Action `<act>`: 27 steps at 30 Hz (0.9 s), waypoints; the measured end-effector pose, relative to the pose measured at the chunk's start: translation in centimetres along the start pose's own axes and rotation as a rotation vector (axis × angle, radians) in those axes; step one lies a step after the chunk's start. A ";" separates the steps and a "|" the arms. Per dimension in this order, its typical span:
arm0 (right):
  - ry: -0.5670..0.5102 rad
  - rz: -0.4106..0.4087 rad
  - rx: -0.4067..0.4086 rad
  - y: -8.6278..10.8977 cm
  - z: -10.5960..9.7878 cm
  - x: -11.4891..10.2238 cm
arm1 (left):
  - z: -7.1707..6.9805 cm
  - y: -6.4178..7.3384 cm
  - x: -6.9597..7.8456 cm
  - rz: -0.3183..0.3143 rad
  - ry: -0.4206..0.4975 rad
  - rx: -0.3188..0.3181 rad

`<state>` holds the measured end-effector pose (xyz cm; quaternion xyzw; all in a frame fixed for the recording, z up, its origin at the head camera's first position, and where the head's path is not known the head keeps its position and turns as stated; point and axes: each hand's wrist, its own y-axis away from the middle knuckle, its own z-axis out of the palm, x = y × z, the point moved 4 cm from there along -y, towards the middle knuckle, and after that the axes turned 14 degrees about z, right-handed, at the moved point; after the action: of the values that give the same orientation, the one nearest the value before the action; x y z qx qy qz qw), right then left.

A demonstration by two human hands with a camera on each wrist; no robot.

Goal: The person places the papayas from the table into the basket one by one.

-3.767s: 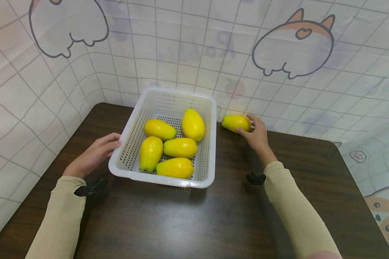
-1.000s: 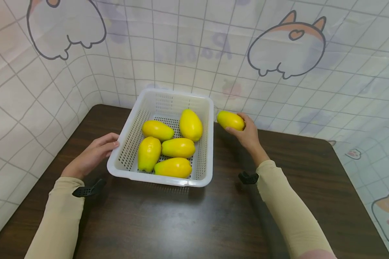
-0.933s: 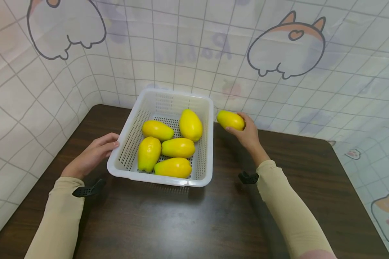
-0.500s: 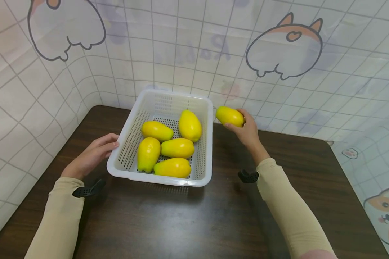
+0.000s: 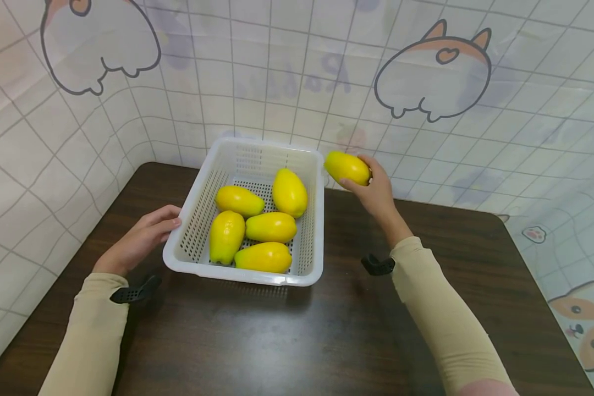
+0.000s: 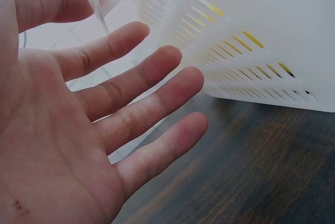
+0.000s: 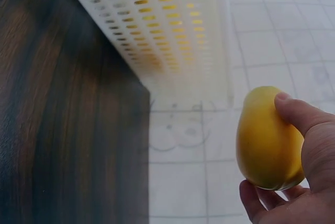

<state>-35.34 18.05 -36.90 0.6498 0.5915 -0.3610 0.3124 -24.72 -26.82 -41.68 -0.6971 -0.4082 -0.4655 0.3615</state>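
My right hand (image 5: 378, 190) holds a yellow papaya (image 5: 346, 167) with a greenish tip, thumb on one side and fingers on the other. In the head view this papaya is just right of the white plastic basket's (image 5: 318, 242) far right corner; the right wrist view has the papaya (image 7: 267, 140) beside the basket wall (image 7: 172, 35). Several more papayas (image 5: 271, 227) lie in the basket. My left hand (image 5: 141, 239) is at the basket's left rim. In the left wrist view its thumb reaches over the rim, while the other fingers (image 6: 152, 106) are spread and nearly straight below it.
The basket stands on a dark brown wooden table (image 5: 257, 341). A white gridded cloth with cartoon dogs (image 5: 433, 77) hangs behind and along both sides, close to the table's back edge. Each wrist has a black strap (image 5: 378, 265).
My right hand has lifted the papaya off the table near the back edge and moved it up and left toward the basket. The left hand and the basket stay about where they were.
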 end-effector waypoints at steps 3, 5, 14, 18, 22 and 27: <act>-0.018 -0.008 -0.012 0.1 0.2 -0.7 | 0.0 0.0 0.0 0.003 0.001 0.000; -0.029 -0.011 -0.021 0.2 0.3 -1.1 | 0.0 0.0 0.0 0.003 0.005 0.001; -0.013 -0.043 -0.044 0.3 1.1 -2.6 | -0.1 -0.1 -0.2 0.012 0.021 0.001; 0.005 -0.052 -0.058 0.3 1.6 -3.0 | -0.1 -0.2 -0.2 0.011 0.020 0.004; 0.009 -0.062 -0.072 0.2 2.0 -3.3 | -0.1 -0.1 -0.2 0.007 0.019 0.003; 0.018 -0.071 -0.097 0.3 2.5 -3.5 | -0.1 -0.1 -0.3 0.010 0.018 0.001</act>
<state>-35.44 13.98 -35.31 0.6155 0.6339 -0.3370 0.3251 -24.88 -26.94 -41.89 -0.6948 -0.4016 -0.4698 0.3677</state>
